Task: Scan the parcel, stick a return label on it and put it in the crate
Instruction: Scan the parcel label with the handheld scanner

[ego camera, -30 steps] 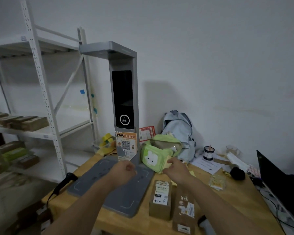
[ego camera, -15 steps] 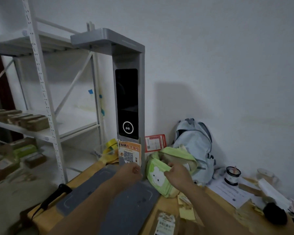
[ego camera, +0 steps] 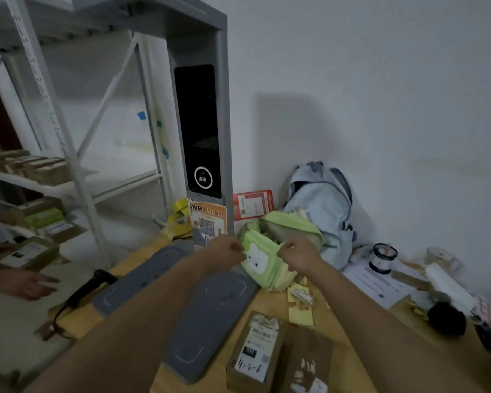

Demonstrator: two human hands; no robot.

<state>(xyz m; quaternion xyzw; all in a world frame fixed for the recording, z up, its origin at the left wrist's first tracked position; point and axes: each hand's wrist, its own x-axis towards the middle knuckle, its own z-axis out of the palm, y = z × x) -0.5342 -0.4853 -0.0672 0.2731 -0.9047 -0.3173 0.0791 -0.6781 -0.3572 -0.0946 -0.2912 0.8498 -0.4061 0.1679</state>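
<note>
Two hands work at the green pouch (ego camera: 262,260), which sits right of the scanner post (ego camera: 203,131). Left hand (ego camera: 224,251) and right hand (ego camera: 299,255) each pinch its front, fingers together on fabric. It could tip and spill yellow slips (ego camera: 299,312); its contents are hidden. Nearer, the parcel (ego camera: 257,351) lies untouched on the table (ego camera: 349,361). No crate shows.

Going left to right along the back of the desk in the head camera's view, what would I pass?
Yellow tape roll → grey scanner tower → red card → light blue backpack → small dark jar → white paper roll.
</note>
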